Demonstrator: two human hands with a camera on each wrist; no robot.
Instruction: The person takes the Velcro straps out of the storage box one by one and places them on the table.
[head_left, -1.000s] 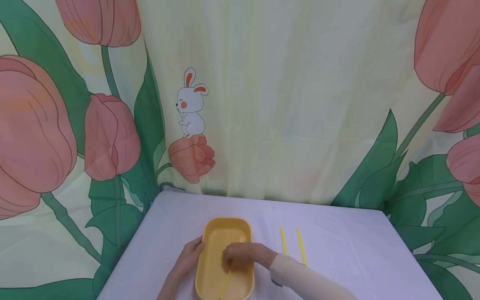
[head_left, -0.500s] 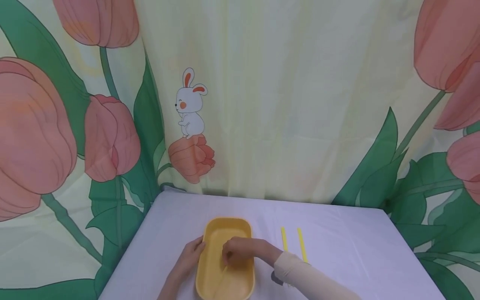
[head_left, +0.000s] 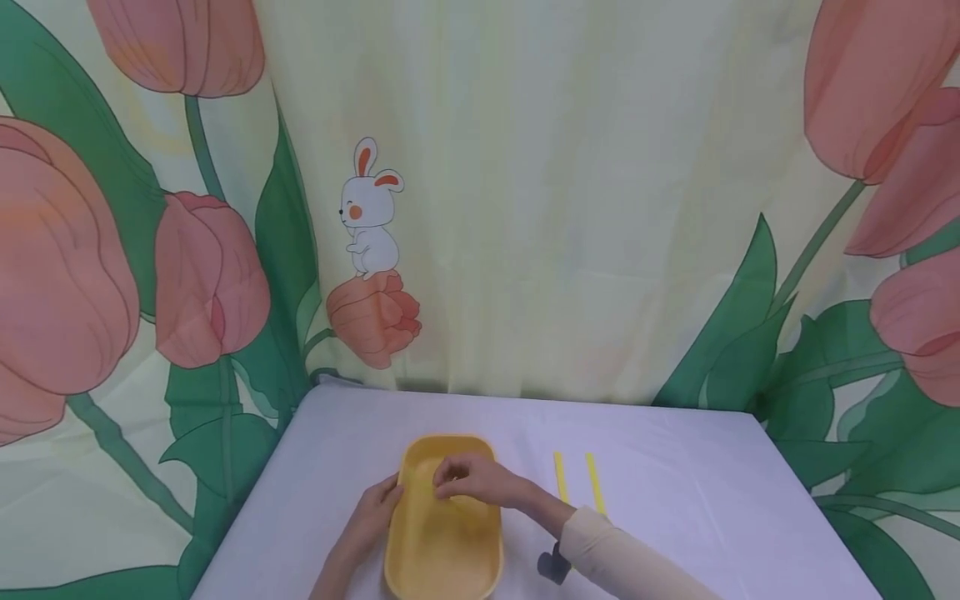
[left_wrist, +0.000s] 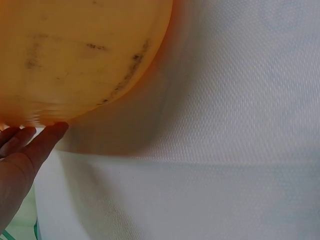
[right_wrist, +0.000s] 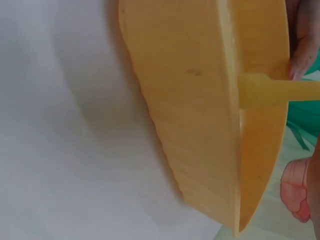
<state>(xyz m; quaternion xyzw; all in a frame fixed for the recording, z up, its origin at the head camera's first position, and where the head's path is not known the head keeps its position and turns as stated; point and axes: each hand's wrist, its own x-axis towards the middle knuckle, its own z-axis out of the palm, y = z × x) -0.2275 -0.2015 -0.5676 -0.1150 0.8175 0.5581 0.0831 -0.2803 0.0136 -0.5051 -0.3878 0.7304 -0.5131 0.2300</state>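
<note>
A yellow-orange tray (head_left: 408, 542) with rounded corners stands on the white-covered table. My left hand (head_left: 372, 517) holds its left side, with the thumb near the rim. In the left wrist view, fingertips (left_wrist: 59, 129) touch the tray's outside near its base. Above the upper part of the tray, my right hand (head_left: 480, 482) pinches a thin yellow strip. This yellow strip (right_wrist: 280, 91) comes in from the right of the right wrist view and reaches the tray. The pinching fingertips are out of that view.
Two more yellow strips, a left strip (head_left: 560, 475) and a right strip (head_left: 596, 482), lie on the table (head_left: 675, 500), partly behind the right forearm. A small dark grey piece (head_left: 555, 565) shows below the right wrist. A tulip-printed curtain (head_left: 562, 208) hangs behind the table.
My right hand has risen from low inside the tray toward its upper part, bringing the pinched strip along. The left hand keeps its hold on the tray. The head view has shifted slightly.
</note>
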